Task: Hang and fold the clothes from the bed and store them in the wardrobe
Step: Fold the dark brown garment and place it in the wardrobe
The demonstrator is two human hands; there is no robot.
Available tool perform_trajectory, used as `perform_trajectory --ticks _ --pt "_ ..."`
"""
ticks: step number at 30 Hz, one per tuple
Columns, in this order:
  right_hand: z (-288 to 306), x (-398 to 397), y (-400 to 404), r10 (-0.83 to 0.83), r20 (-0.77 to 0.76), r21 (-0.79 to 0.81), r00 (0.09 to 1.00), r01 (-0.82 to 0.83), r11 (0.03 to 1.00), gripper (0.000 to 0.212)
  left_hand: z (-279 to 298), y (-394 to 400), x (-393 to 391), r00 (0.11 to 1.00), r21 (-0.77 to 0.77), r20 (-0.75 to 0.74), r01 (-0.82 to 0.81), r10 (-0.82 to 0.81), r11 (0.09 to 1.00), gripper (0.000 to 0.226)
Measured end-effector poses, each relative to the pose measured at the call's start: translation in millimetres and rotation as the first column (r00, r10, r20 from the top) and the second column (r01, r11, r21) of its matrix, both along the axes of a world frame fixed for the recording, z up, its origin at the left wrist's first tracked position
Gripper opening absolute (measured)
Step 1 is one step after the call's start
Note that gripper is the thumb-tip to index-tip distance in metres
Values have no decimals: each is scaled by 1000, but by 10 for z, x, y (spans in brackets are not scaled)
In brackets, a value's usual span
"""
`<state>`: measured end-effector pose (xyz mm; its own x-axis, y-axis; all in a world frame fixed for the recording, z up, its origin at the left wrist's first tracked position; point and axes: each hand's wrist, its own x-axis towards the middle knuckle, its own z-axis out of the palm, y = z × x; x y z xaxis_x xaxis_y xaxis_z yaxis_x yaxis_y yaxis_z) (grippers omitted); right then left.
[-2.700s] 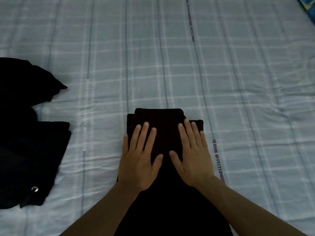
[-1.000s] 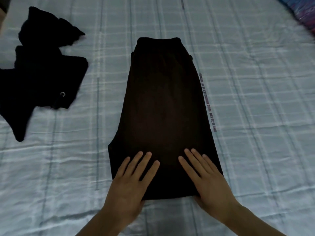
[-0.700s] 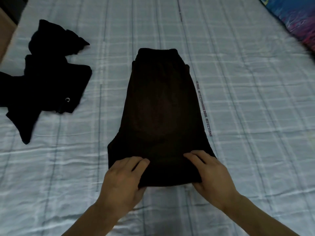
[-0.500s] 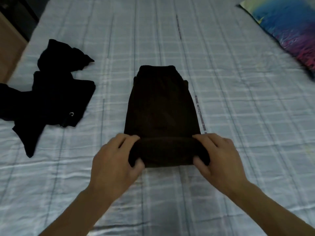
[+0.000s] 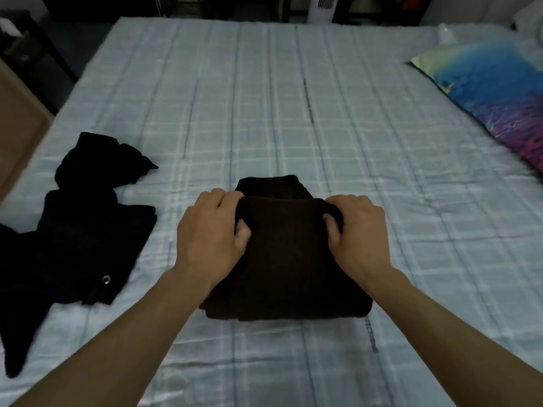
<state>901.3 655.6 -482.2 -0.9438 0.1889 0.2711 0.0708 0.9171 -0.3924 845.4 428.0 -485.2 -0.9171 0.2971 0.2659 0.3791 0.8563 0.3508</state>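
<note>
Both hands grip the folded edge of a dark brown garment (image 5: 289,259) that lies near the middle of the bed (image 5: 293,113). On the left hand (image 5: 210,239), the fingers curl over the garment's far left corner and the thumb presses the cloth from the near side. On the right hand (image 5: 357,233), the fingers curl over the far right corner in the same way, thumb tucked against the fabric. The garment is doubled over on itself, with a narrower layer showing just beyond the held edge. The bed wears a pale blue checked sheet. Well apart to the left lies a crumpled black garment (image 5: 73,245) with a metal eyelet, spread loosely on the sheet. At the right edge of the bed rests a blue and purple pillow (image 5: 496,95).
</note>
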Motion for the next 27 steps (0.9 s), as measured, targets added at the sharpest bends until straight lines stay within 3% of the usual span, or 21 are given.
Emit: perform_trajectory --ticks 6,9,13,15,17,21,27 --pt "-156 -1048 227 -54 -50 -18 997 53 998 19 -54 352 -971 998 -74 29 -56 59 996 30" --pt "-424 -1432 253 -69 62 32 996 67 997 23 -183 527 -1032 999 -135 -36 -43 38 990 37" --pt "-637 -1530 277 -85 167 56 982 77 995 23 -581 663 -580 977 -238 210 86 -35 967 70" --pt "-609 -1423 231 -22 84 124 996 11 992 23 -811 618 -598 958 -258 286 104 -27 961 74" --pt "-591 -1170 99 101 -15 163 995 -97 982 29 -953 567 -666 962 -239 270 102 -35 966 72" --pt "-740 -596 -106 184 290 157 939 -236 959 63 -1041 562 -695 965 -195 255 120 -68 973 70" --pt "-1197 -864 29 158 352 61 922 -191 980 67 -1315 660 -860 976 -192 215 84 -41 978 69"
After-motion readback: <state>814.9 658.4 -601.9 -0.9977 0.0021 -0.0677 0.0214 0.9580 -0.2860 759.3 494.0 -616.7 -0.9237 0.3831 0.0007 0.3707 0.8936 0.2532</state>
